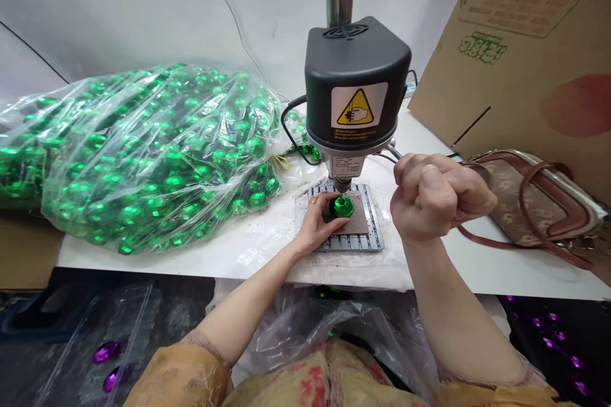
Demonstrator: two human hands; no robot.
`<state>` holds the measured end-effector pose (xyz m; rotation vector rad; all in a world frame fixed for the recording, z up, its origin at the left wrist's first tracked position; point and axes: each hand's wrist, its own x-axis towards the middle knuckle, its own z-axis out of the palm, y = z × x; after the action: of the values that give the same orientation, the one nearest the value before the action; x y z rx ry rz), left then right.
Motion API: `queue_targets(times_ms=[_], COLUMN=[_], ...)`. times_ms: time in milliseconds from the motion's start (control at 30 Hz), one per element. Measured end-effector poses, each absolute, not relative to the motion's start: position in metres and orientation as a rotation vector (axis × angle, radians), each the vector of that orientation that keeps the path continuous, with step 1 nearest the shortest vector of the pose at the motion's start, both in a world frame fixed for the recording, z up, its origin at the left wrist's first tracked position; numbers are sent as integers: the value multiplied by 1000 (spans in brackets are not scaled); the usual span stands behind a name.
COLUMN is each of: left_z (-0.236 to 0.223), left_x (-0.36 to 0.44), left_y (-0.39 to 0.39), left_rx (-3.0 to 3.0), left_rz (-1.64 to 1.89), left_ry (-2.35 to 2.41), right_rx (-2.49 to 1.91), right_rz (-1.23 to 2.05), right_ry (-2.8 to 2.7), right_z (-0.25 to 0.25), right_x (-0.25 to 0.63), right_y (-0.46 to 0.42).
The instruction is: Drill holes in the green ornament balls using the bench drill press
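My left hand [317,221] curls its thumb and fingers around a shiny green faceted bauble [344,206], steadying it on the brown pad of the metal base plate [375,236]. Directly above the bauble, the chuck [340,185] of a black bench drill press [356,76] comes down close to its top. Whether the bit has entered the bauble is too small to tell. My right hand [436,194] is closed in a fist at the end of the drill press lever [394,151], most of which it hides.
At the left lies a big clear plastic bag [162,159] of green baubles. A brown handbag [529,200] and a large cardboard box [529,44] stand at the right. Purple baubles [105,351] sit in a clear container below the table's front edge [157,267].
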<state>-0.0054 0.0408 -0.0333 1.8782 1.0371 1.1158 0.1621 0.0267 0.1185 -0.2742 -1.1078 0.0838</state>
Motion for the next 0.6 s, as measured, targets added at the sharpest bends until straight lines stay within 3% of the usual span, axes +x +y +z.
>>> queue_targets(times_ms=[600], left_z=[-36], left_x=[-5], left_y=[40], left_rx=[1888], left_rz=[1128], left_ry=[1062], right_rx=[-271], right_rz=[63], right_ry=[-1096], right_z=[113], right_x=[160], right_y=[25])
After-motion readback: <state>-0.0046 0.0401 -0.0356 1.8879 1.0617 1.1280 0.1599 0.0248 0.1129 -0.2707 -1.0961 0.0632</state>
